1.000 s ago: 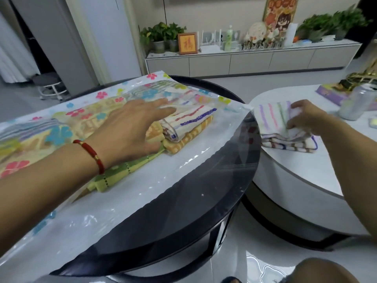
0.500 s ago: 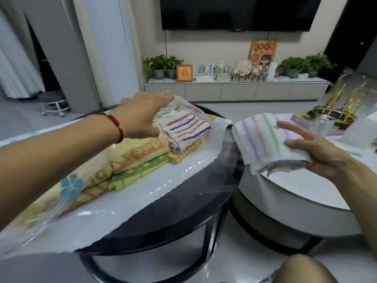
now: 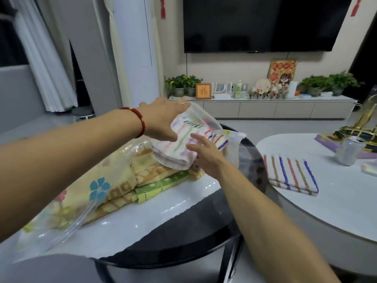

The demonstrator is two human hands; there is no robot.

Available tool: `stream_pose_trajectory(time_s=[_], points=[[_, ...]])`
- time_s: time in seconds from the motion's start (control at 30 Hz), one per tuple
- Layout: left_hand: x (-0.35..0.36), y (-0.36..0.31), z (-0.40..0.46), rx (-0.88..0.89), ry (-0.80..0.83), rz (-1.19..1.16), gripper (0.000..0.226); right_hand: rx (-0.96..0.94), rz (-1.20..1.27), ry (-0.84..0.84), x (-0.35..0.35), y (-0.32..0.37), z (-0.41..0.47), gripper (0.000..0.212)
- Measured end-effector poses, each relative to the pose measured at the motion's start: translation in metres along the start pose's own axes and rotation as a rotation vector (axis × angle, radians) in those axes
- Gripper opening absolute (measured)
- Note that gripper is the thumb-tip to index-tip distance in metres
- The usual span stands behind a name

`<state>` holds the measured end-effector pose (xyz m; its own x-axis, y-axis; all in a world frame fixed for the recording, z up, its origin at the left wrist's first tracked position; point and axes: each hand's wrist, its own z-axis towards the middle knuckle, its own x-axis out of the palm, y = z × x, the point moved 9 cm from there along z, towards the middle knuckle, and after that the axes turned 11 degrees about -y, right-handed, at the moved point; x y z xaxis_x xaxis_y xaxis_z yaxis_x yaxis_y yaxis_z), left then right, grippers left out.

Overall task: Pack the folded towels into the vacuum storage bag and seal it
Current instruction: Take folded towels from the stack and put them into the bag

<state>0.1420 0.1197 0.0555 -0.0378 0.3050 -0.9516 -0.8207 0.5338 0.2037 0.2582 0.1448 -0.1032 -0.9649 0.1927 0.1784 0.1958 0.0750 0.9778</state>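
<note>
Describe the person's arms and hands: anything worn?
Both forearms are bare, no sleeves showing. The left wrist carries a red cord bracelet with small gold beads. The left hand and right hand wear no gloves; no rings visible.

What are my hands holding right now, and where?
The left hand lifts the storage bag by its top flap at the mouth; the right hand pushes a striped folded towel in by its near end.

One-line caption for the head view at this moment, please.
Left hand lifts the clear flower-printed vacuum bag mouth while right hand pushes in a pastel-striped folded towel; another striped towel waits nearby.
</note>
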Motion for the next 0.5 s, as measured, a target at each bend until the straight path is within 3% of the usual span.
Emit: stream_pose_trajectory(time_s=[0.17, 0.33, 0.4, 0.5], points=[[0.015, -0.008, -0.004, 0.037, -0.004, -0.032, 0.094, -0.026, -0.14, -0.116, -0.024, -0.024, -0.007, 0.036], [0.031, -0.031, -0.001, 0.081, -0.052, -0.06, 0.084, -0.152, -0.384, -0.219, -0.105, -0.014, -0.024, 0.021], [0.038, -0.043, 0.001, 0.102, -0.074, -0.036, 0.084, -0.154, -0.395, -0.351, -0.149, -0.01, -0.027, 0.02], [0.047, -0.057, 0.008, 0.126, -0.094, -0.018, 0.082, -0.146, -0.387, -0.691, -0.228, -0.014, -0.03, 0.028]])
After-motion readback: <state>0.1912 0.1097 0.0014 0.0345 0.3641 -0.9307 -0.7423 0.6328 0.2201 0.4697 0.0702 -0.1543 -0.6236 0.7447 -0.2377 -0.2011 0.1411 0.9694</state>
